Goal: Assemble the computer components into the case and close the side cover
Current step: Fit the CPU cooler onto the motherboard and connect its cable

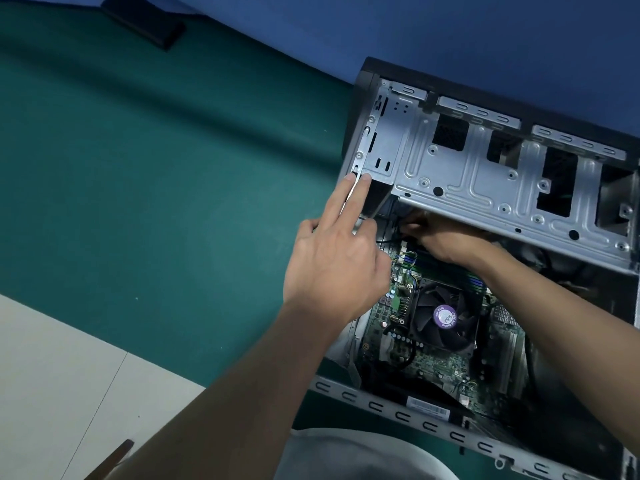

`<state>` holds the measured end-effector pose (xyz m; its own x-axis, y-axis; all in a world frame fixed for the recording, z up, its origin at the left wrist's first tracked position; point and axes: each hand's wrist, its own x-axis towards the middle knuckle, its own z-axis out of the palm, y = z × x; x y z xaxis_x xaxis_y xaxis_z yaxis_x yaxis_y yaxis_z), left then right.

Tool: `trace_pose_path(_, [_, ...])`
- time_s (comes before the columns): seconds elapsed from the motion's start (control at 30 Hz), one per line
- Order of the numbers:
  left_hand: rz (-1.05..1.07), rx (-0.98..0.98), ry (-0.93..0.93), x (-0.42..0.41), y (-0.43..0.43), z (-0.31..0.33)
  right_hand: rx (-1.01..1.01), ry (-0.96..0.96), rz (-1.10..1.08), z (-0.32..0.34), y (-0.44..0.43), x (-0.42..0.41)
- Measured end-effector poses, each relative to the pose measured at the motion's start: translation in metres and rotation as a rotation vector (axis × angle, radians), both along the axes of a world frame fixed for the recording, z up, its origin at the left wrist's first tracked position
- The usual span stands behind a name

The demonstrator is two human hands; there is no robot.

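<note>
Grey fabric on the person's lap is filling the bottom edge, nearest the lens. Just beyond it the computer case is lying on its side on the green mat, in the right half of the view. Its open side is facing up and its slotted near rim is running across the lower right.

Inside, the motherboard is sitting flat on the case floor. The black cooler fan, with a round purple label, is sitting on it near the middle.

The left hand is hanging over the case's left edge. Its index and middle fingers are lying straight and close together, with the tips touching the front corner of the metal drive cage. The thumb is standing out to the side, and the hand is holding nothing.

The right hand is lying tucked under that cage, just past the fan. Its fingers are disappearing into shadow beside a black cable, so it cannot be told whether they are gripping anything. The cage itself is standing tilted above the far half of the case.

Farther off, pale floor tiles are showing at lower left. A flat black object is lying at the mat's far edge, and a blue wall is rising behind.
</note>
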<state>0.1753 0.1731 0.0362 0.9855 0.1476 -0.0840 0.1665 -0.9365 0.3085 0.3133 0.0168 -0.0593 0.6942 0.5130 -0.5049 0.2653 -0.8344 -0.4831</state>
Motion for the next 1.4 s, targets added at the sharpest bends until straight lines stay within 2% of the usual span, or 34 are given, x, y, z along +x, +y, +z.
trace_pose_path(0.43, [0.000,-0.016,-0.013,0.000,0.000,0.001,-0.160,-0.063,0.161,0.000,0.006,0.001])
trace_pose_path(0.7, [0.002,-0.011,-0.005,0.000,0.000,0.001,-0.083,-0.079,0.118,0.002,0.004,-0.002])
trace_pose_path(0.9, [0.010,-0.022,-0.008,0.000,-0.001,0.002,-0.133,-0.044,0.022,-0.002,0.004,-0.002])
trace_pose_path(1.1, [0.009,-0.016,-0.007,0.000,-0.001,0.002,-0.114,-0.077,0.110,-0.003,0.009,0.000])
trace_pose_path(1.3, [0.011,-0.022,-0.009,0.001,0.000,0.001,-0.109,-0.100,0.040,-0.009,0.006,0.003])
trace_pose_path(1.4, [0.010,-0.021,-0.010,0.000,-0.001,0.001,-0.187,-0.033,0.053,-0.006,0.009,0.003])
